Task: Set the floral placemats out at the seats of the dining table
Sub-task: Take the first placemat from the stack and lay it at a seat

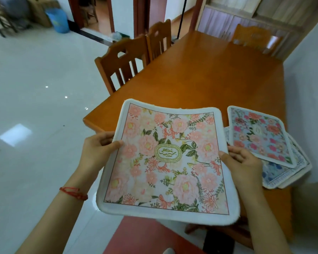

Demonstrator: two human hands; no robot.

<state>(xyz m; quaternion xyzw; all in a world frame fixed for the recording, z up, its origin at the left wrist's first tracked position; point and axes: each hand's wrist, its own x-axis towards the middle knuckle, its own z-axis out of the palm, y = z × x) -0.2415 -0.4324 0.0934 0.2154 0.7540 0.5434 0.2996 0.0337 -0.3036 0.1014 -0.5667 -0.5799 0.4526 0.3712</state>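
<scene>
Both hands hold one pink floral placemat, ready to be laid.

The left hand and right hand each pinch an opposite side edge of the pink placemat, thumbs on top, keeping it flat and face-up, probably for setting down square; it hovers over the near corner of the dining table. The remaining placemats lie stacked on the table's near right part. Chairs stand along its left side.

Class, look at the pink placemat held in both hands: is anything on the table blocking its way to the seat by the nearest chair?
Nothing visible: the table before the nearest chair is bare. The stack of placemats lies off right.
</scene>
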